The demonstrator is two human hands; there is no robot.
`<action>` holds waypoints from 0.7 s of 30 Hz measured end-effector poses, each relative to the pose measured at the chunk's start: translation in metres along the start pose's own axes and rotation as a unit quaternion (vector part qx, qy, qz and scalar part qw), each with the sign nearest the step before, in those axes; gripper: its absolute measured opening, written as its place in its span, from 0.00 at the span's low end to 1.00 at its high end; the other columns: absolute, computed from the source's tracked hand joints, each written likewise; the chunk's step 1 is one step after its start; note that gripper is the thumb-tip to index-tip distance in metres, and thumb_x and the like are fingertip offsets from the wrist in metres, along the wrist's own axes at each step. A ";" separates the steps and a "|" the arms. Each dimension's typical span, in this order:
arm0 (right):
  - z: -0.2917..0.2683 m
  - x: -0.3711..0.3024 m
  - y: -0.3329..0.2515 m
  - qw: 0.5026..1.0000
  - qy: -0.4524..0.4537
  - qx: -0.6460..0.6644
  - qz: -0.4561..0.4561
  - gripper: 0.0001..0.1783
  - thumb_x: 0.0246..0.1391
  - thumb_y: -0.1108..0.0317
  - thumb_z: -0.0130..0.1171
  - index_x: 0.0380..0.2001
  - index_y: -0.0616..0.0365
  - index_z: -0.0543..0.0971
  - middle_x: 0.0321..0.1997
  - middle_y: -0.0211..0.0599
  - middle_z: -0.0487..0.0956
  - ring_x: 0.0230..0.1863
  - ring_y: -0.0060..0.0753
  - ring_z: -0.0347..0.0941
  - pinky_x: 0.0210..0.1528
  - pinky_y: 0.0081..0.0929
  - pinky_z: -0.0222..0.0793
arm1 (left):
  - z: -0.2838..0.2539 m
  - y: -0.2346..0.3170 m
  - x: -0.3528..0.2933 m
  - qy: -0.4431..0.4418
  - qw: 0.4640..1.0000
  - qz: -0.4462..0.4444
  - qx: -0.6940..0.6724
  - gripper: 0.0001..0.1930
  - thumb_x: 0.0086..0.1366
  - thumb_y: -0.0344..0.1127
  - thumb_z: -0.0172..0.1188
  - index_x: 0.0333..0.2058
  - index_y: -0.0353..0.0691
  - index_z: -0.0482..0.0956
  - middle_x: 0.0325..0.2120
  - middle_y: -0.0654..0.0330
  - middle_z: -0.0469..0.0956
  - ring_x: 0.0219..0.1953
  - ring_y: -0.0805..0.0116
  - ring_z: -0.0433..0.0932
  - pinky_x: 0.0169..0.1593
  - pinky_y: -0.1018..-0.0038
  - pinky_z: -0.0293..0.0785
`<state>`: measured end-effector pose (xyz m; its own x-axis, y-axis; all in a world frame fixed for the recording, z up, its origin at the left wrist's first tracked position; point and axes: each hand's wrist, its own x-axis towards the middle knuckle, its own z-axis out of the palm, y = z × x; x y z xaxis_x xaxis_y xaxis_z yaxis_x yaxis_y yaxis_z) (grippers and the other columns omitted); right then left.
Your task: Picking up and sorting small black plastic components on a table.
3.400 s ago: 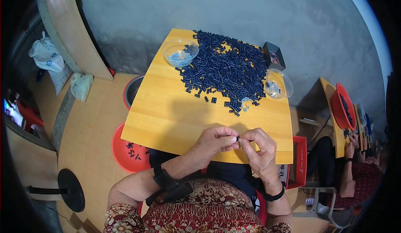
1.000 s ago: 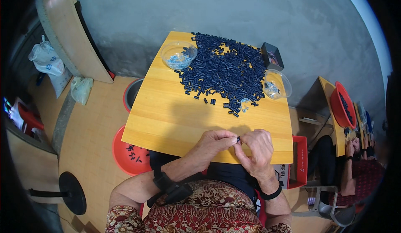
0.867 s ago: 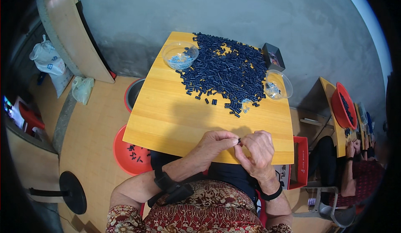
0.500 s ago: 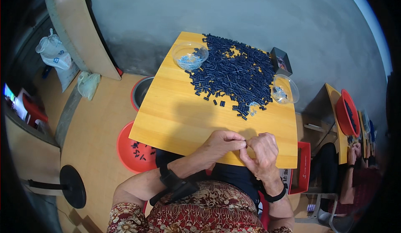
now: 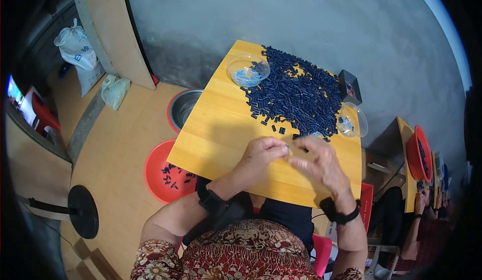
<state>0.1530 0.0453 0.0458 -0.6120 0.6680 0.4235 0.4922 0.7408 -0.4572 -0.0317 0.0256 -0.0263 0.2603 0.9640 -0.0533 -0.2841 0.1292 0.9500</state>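
Observation:
Over the near part of the yellow table (image 5: 211,129), my left hand (image 5: 261,157) is closed in a pinch. A tiny thing shows at its fingertips, too small to name. My right hand (image 5: 324,162) is beside it, smeared by motion, with thumb and fingers apart and nothing visible in them. Beyond both hands spreads a large pile of small black tubular pieces (image 5: 301,92). The right hand is nearest to the pile's front edge, where some small silvery bits (image 5: 317,134) lie. A clear bowl (image 5: 248,72) with small silvery-blue parts stands on the far left of the table.
A smaller clear bowl (image 5: 353,119) and a dark box (image 5: 350,87) stand along the right edge. On the floor at left are a red basin (image 5: 158,179) with some black pieces and a metal basin (image 5: 183,107). Another person's hands (image 5: 423,199) work at a side table on the right.
My hands have come apart from each other; the right one has moved forward toward the pile and its fingers have opened. The left stays pinched. The whole view has shifted slightly.

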 end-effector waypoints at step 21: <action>0.056 0.073 0.081 0.968 -0.086 -0.232 0.044 0.06 0.44 0.71 0.60 0.29 0.57 0.80 0.30 0.41 0.78 0.36 0.47 0.75 0.39 0.40 0.71 | -0.015 0.005 0.008 0.106 0.991 -0.007 -0.083 0.11 0.64 0.39 0.60 0.40 0.39 0.78 0.34 0.63 0.79 0.38 0.77 0.78 0.42 0.83 0.72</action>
<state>0.1132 0.1501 -0.0042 -0.6296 0.7375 0.2445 0.7473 0.6609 -0.0688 -0.0447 0.0371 -0.0263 0.0714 0.9867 -0.1458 -0.4341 0.1624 0.8861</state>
